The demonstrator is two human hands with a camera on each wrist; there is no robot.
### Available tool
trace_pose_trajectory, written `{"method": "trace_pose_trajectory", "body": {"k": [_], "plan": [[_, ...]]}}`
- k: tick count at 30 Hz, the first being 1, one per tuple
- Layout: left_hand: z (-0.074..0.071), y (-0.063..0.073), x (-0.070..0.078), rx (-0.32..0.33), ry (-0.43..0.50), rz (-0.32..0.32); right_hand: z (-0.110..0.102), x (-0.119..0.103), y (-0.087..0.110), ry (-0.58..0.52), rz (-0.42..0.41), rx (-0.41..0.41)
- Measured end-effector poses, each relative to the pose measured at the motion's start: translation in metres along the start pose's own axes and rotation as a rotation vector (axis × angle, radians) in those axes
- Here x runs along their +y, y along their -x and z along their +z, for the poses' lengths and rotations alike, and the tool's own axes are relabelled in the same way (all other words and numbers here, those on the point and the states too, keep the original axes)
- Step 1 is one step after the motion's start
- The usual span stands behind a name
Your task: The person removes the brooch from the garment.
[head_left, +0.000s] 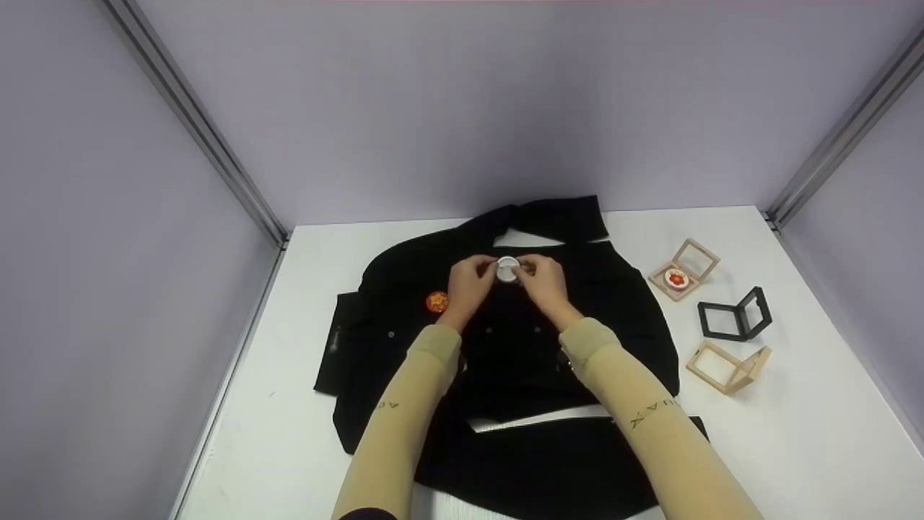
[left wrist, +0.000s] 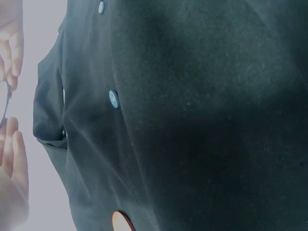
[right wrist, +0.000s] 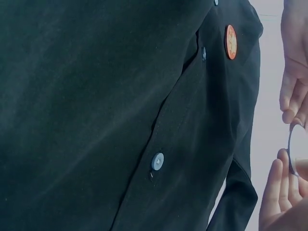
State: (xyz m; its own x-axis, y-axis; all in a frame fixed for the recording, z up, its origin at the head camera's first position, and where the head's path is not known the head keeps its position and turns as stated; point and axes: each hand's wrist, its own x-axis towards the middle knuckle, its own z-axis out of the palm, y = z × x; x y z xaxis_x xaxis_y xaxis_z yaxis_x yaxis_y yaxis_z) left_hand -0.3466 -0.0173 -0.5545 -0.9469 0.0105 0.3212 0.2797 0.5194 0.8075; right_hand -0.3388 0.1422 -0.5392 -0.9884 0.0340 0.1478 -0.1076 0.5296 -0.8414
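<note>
Both hands are raised over a black button-up shirt (head_left: 606, 318) spread on the table. Between them is a round badge (head_left: 507, 269), its pale back up in the head view. My left hand (head_left: 471, 285) pinches its left edge with fingers and thumb. On the opposite edge, my right hand (head_left: 546, 283) grips it, the thumb (right wrist: 301, 168) lying over the pale face and the fingers behind. A red-orange badge with a star pattern (head_left: 437, 302) sits on the shirt just left of my left hand. Shirt buttons (left wrist: 114, 99) show below the hands.
Along the right side stand three small open frame boxes: a wooden one (head_left: 657, 277) holding a white badge with a red flower (head_left: 677, 279), a black one (head_left: 742, 323) and a light wooden one (head_left: 735, 380). Pale panels (head_left: 433, 108) enclose the white table (head_left: 274, 433) at back and sides.
</note>
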Motion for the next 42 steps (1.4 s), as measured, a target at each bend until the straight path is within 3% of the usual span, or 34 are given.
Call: {"method": "trace_pose_trajectory", "body": {"k": [9,11,16,24,34,42], "plan": [[0.002,0.003,0.001,-0.044,0.169,-0.127,0.002,0.005,-0.001,-0.126,0.103,-0.028],[0.003,0.005,0.001,-0.032,0.172,-0.137,0.003,0.006,0.0,-0.143,0.128,-0.027],[0.005,0.008,-0.003,-0.003,0.164,-0.161,0.005,0.006,0.003,-0.318,0.229,-0.04],[0.005,0.014,-0.001,-0.032,0.274,-0.22,0.001,0.004,0.008,-0.477,0.361,-0.099],[0.004,0.014,0.001,-0.041,0.428,-0.314,0.002,0.001,0.007,-0.558,0.455,-0.121],[0.001,0.013,0.005,-0.061,0.43,-0.364,0.005,0.0,0.007,-0.562,0.463,-0.117]]}}
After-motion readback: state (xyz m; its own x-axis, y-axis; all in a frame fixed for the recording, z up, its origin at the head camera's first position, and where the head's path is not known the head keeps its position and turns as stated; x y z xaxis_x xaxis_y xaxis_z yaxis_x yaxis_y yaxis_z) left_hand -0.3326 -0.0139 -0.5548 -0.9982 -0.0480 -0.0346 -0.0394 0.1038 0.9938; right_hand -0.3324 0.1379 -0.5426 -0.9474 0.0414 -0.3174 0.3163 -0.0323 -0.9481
